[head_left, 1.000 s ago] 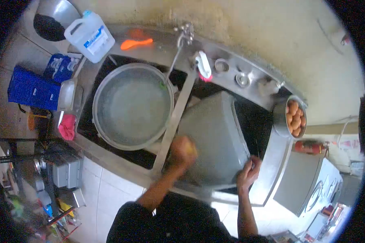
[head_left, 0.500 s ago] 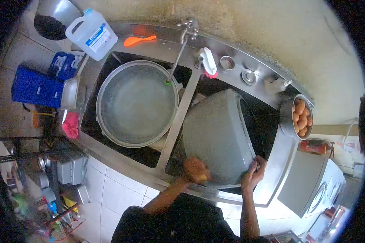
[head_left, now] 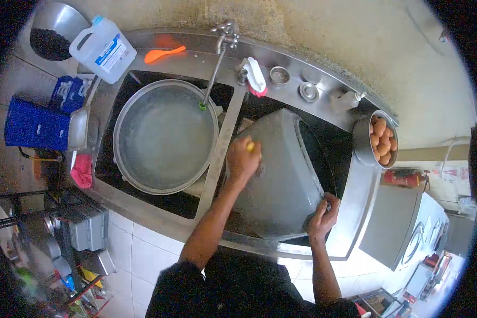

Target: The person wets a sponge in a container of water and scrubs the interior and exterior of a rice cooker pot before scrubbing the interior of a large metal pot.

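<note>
A large grey metal pot [head_left: 275,185] lies tilted on its side in the right sink basin, its mouth turned to the right. My left hand [head_left: 242,161] is closed around a yellow sponge [head_left: 250,146], only a bit of which shows, against the pot's outer left side. At the pot's lower right rim, my right hand [head_left: 324,216] grips the edge between thumb and fingers. In the left basin a big round pot [head_left: 117,153] holds cloudy water, with the tap [head_left: 215,74] reaching over its rim.
On the back ledge are an orange spoon [head_left: 164,53], a white brush [head_left: 255,76], small metal dishes [head_left: 279,76] and a spray bottle [head_left: 347,100]. A bowl of eggs [head_left: 361,142] stands right. Left are a plastic jug [head_left: 105,50], a pink cloth [head_left: 81,170] and blue crates [head_left: 36,124].
My left hand has moved up along the pot's left side with the sponge. My right hand stays on the rim. The whole view has shifted slightly.
</note>
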`<state>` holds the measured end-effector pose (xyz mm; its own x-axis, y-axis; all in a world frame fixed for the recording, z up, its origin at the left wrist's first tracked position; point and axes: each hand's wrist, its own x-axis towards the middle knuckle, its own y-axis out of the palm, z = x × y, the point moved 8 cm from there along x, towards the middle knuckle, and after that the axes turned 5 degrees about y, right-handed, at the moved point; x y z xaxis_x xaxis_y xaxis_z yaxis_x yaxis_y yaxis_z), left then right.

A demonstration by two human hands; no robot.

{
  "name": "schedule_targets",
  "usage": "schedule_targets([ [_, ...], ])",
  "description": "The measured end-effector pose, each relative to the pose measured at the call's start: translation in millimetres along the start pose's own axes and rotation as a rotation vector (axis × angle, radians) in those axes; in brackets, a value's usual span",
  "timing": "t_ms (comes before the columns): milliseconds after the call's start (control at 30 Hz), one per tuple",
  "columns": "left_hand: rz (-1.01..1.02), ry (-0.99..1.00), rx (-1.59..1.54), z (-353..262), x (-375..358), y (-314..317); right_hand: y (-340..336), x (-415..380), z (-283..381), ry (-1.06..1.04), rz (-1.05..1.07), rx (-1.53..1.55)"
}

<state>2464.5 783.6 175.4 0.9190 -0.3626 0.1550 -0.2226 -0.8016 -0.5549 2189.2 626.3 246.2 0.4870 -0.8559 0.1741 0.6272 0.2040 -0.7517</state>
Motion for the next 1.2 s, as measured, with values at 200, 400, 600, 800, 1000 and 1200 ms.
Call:
schedule_targets([
  [200, -0.002, 0.495, -0.202, -105.8, -25.6, -0.3, 3.3, 7.4, -5.1, -0.017, 0.019, 0.039],
  [400, 0.065, -0.181, -0.084, 34.9, 27.4, 11.9, 54.9, 63.5, 53.3, 0.26, 0.597, -0.072],
  [600, -0.067, 0.323, -0.073, -55.3, -41.0, -26.0, 102.7, 100.1, 92.3, 0.174, 0.636, -0.192],
  [800, -0.077, 0.311, -0.107, -59.2, -28.6, -35.1, 79.0, 103.2, 38.0, 0.318, 0.764, 0.049],
  [1000, -0.157, 0.23, -0.166, -55.6, -4.1, -24.5, 46.9, 74.0, -30.7, 0.237, 0.741, 0.335],
  [1200, 0.011, 0.454, -0.11, -132.9, -65.6, 17.0, 39.9, 53.2, -44.1, 0.165, 0.63, 0.145],
])
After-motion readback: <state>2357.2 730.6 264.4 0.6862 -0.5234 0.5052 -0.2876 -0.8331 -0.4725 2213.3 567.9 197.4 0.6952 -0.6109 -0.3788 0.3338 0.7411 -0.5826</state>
